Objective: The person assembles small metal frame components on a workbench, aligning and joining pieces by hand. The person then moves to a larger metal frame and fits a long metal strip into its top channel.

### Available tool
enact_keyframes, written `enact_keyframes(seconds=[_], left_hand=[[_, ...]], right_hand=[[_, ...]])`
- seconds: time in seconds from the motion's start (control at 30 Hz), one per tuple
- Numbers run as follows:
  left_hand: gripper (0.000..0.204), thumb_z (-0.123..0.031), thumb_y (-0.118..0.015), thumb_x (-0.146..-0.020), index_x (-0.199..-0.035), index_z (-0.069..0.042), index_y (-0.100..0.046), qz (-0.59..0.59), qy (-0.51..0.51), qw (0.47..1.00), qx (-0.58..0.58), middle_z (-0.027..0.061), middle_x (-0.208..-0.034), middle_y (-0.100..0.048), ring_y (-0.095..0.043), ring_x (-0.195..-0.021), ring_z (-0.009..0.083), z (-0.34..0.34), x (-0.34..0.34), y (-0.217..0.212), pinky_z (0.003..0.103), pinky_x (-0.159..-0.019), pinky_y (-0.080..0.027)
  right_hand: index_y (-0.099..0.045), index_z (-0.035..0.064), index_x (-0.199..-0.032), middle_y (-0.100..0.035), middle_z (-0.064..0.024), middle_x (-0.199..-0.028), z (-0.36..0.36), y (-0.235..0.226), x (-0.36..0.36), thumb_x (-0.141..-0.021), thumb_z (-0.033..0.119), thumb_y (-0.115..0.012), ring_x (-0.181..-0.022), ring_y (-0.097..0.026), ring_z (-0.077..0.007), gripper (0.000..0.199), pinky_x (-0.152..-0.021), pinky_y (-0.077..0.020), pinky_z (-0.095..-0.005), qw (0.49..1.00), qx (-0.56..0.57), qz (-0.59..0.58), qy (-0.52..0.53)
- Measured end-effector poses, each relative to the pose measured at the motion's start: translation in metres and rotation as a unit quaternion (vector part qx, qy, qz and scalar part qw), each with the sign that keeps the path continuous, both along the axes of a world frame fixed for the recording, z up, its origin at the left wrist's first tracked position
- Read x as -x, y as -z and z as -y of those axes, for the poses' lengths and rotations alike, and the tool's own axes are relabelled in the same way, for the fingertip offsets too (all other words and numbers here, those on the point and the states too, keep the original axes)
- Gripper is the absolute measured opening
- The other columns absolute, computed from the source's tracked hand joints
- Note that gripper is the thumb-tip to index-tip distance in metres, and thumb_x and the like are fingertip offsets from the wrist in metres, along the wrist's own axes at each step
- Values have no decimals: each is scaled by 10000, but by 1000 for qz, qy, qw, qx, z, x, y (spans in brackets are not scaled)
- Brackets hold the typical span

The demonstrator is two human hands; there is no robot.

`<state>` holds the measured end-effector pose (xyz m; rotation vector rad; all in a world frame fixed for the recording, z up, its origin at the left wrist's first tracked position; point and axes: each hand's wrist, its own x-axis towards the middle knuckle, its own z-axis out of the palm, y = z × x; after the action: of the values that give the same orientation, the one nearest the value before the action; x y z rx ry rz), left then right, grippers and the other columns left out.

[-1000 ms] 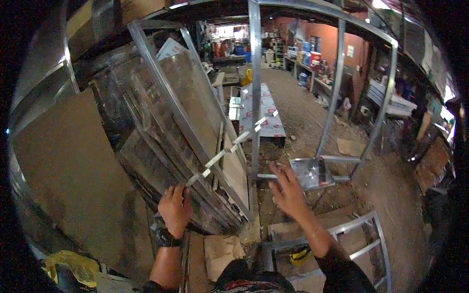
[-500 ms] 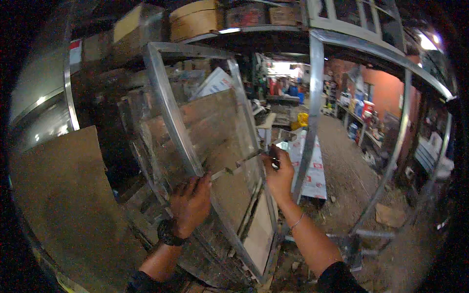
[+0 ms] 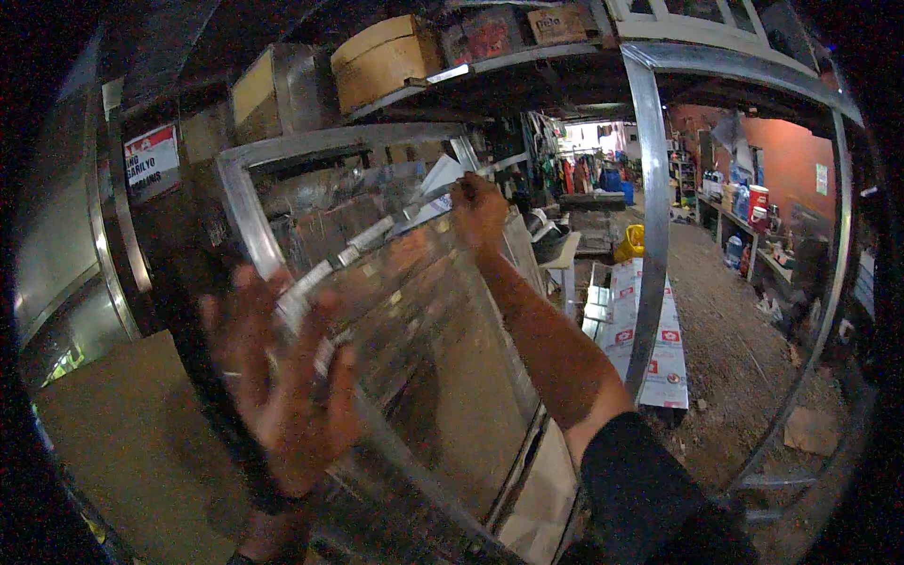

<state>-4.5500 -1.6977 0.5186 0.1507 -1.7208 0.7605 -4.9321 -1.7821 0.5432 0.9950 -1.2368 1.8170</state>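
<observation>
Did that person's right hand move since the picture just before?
Yes, up. The right hand was partway down the right side of the leaning metal frame; now it is near that frame's top right corner.

A dull orange-red wall with a small pale paper notice ran along the right side of the dim room. Against it stood a long, narrow, cluttered table, with a large round red container on top. A rough brown dirt floor stretched toward the back, where bright white light shone. A flat tan cardboard piece lay on the floor. Overhead, a dark long shelf carried a big tan cardboard box.
</observation>
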Motion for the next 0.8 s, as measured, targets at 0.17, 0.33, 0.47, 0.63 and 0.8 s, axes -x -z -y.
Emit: enact_keyframes(seconds=[0.17,0.33,0.47,0.63,0.8], left_hand=[[479,-177,-711,-979,-1441,-86,-626,-128,-18,988,-88,185,-1552,-526,-398,-1523,393,51,13,-34,531,-1245,-314],[366,-171,-687,-1004,-1352,-59,-666,-110,-97,985,-91,200,-1457,-584,-502,-1417,396,112,22,-50,476,-1170,-417],[261,-142,-662,-1015,-1254,-50,-717,-123,-204,971,-23,203,-1289,-635,-600,-1237,373,130,29,-72,442,-1039,-493],[251,-203,-695,-1006,-1196,-42,-727,-150,-227,962,-34,192,-1246,-612,-606,-1185,371,132,33,-95,445,-1021,-495],[431,-169,-770,-958,-1339,-7,-651,-227,-176,955,-70,193,-1336,-624,-609,-1246,339,145,45,-113,449,-1064,-495]], right_hand=[[-723,-42,-1000,-723,-231,-847,68,-33,27,-874,216,-767,-780,-727,-361,290,-713,-552,-459,998,42,-16,-42],[-729,-21,-1002,-727,-259,-902,111,-57,43,-864,161,-753,-865,-717,-447,230,-765,-563,-494,997,8,-12,-75],[-701,-15,-957,-719,-264,-941,129,-79,48,-884,196,-754,-872,-697,-467,230,-782,-550,-541,996,59,-15,-71],[-707,14,-1015,-727,-255,-965,145,-83,52,-889,232,-766,-908,-710,-461,259,-801,-554,-548,992,10,-23,-122],[-720,41,-1060,-742,-222,-984,186,-83,70,-866,381,-796,-908,-708,-462,399,-834,-565,-555,995,23,-40,-87]])
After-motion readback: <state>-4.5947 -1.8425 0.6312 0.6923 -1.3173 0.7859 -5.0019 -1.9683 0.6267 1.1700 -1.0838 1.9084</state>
